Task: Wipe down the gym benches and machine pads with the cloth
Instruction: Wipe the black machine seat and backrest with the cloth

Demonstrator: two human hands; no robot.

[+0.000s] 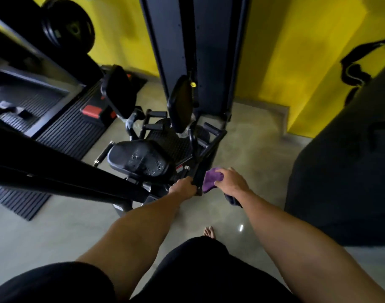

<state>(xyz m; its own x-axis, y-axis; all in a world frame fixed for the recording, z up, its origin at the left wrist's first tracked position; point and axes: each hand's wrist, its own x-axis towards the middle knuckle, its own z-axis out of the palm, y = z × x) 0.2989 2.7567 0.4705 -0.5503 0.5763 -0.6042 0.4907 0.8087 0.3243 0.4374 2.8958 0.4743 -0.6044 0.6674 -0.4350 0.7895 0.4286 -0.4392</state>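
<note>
A black seated machine stands before me, its worn seat pad (141,159) low in the middle and two upright black pads (121,92) (181,103) behind it. My right hand (231,181) holds a purple cloth (211,179) against the right side of a black frame bar (203,169) beside the seat. My left hand (184,188) grips the lower end of that same bar from the left. A dark object shows just under my right wrist; I cannot tell what it is.
A thick black beam (62,173) crosses the left foreground. The machine's tall weight column (187,40) rises against the yellow wall (296,51). Weight plates (69,29) hang at upper left, ribbed floor mats (75,132) lie at left, and a large dark punching bag (344,160) fills the right.
</note>
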